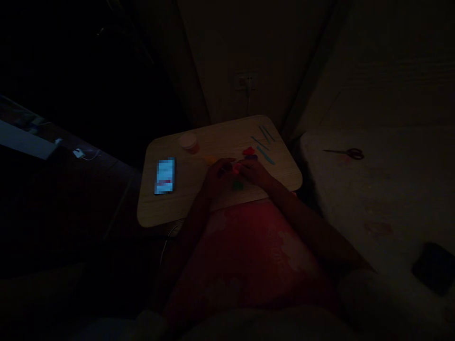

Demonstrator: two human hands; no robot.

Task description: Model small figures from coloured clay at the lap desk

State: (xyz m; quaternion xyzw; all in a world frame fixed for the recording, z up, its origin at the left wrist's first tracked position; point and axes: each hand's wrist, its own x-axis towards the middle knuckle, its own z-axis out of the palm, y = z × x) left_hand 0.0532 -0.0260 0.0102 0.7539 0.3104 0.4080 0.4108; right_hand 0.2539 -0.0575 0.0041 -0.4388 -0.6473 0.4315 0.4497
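Note:
The room is dim. Over the middle of a pale wood-grain lap desk [227,138], my left hand [218,177] and my right hand [254,171] meet at their fingertips. Between them is a small orange-red piece of modelling clay [235,167], partly hidden by my fingers. Nearby lie a red clay lump [249,151], a purple clay lump [250,157], a green clay lump [238,185] and a yellow-orange clay lump [210,160]. Several teal plastic clay tools [265,154] lie beyond my right hand.
A round tub with a pale lid [187,142] and a lit phone with a blurred screen [165,176] share the desk. Scissors [346,153] lie on pale bedding to the right. A wall socket [246,81] has a cable running down. A red patterned cloth [245,255] covers my lap.

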